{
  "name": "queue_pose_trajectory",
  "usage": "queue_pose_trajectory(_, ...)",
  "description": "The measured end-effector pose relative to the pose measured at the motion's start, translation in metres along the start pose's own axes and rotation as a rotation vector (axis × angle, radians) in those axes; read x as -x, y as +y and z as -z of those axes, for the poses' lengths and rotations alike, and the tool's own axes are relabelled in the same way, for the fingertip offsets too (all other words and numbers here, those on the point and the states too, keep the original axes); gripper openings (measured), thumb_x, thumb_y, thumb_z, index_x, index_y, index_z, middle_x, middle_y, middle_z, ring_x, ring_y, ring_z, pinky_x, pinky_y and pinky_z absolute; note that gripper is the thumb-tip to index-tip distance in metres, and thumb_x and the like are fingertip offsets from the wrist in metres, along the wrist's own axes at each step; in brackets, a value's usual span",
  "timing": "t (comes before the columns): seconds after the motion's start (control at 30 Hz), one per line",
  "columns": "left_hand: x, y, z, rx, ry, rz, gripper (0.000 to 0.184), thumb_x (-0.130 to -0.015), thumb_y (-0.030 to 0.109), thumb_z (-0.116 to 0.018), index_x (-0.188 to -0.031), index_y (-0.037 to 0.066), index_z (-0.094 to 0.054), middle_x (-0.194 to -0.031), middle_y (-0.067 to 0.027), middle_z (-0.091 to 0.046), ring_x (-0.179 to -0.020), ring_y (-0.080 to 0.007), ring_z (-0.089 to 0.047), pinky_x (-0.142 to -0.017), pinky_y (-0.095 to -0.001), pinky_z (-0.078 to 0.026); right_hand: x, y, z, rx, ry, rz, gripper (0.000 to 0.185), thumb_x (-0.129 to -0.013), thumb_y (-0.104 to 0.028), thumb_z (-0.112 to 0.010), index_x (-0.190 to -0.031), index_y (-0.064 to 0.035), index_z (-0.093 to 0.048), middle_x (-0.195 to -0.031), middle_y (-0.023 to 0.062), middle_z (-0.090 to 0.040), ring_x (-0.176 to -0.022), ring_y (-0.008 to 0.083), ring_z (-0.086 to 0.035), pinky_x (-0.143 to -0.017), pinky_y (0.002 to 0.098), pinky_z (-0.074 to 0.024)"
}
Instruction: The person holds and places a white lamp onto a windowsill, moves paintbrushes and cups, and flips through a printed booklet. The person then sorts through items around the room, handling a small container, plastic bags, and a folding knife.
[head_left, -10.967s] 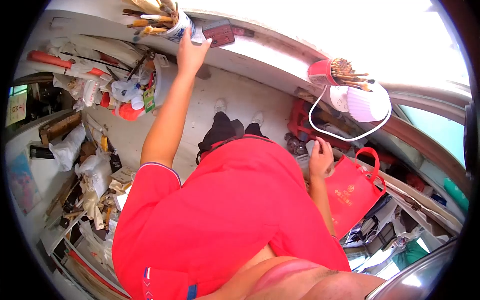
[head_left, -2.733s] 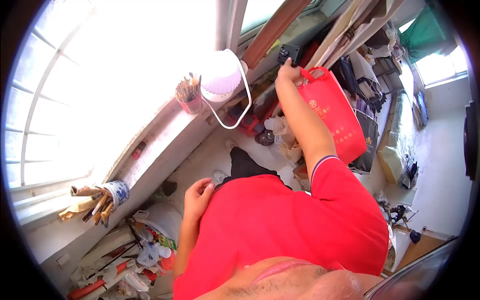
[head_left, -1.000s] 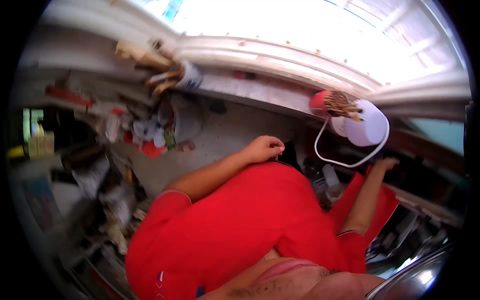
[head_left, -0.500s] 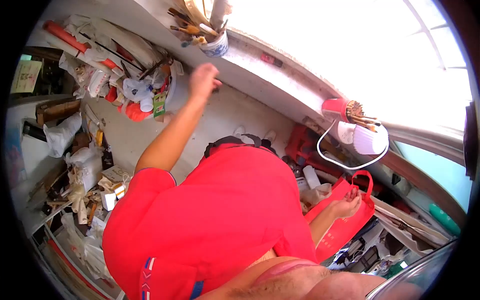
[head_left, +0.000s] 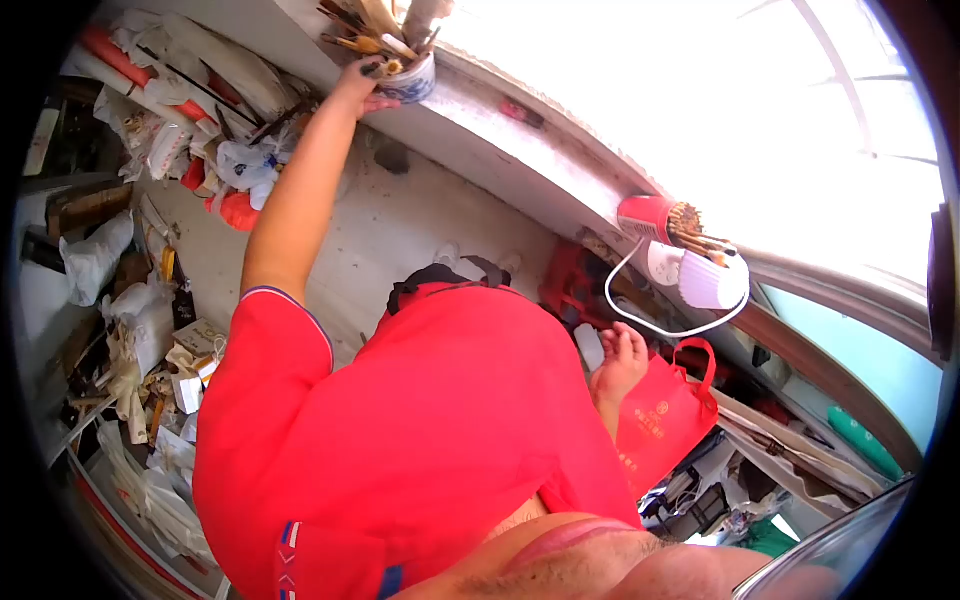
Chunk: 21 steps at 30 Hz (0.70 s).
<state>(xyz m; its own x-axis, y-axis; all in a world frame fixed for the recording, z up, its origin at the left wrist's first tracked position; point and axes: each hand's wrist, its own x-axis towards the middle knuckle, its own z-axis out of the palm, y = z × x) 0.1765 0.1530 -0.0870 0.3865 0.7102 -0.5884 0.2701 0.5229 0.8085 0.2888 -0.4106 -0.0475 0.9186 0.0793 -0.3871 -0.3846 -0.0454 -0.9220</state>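
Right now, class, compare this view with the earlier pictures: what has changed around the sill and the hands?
The left hand has reached forward from over the floor to the brush pot, its fingers at the pot's side. The right hand has shifted left from in front of the red bag. The dark box beside the pot has gone from the sill. The red tub and lamp stayed.

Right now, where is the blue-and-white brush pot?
In the head view it is at the top, left of centre: the blue-and-white brush pot sits on the windowsill, right beside the left hand, well left of the red brush can.
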Motion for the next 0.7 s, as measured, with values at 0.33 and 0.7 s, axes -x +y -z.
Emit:
queue_pose_trajectory(0.33, 0.037, -0.022, -0.011, -0.146, -0.112, -0.171, 0.027, -0.086, 0.015, -0.061, -0.109, 0.001, -0.058, -0.102, -0.0135, -0.060, -0.079, -0.0267, -0.065, -0.055, -0.0371, -0.059, -0.014, 0.006, -0.001, 0.005, -0.113, -0.137, 0.013, -0.091, -0.006, -0.052, -0.095, 0.0021, -0.062, -0.092, 0.0085, -0.065, -0.074, 0.0124, -0.062, -0.066, 0.0213, -0.0489)
queue_pose_trajectory(0.7, 0.138, -0.033, -0.182, -0.710, -0.354, -0.408, 0.031, -0.079, 0.028, -0.055, -0.082, -0.002, -0.063, -0.075, -0.0164, -0.063, -0.075, -0.0299, -0.064, -0.066, -0.0417, -0.051, -0.028, 0.021, 0.001, 0.012, -0.267, -0.196, 0.016, -0.092, -0.011, -0.052, -0.092, -0.0002, -0.064, -0.088, 0.0058, -0.066, -0.073, 0.0112, -0.063, -0.065, 0.0209, -0.0465)
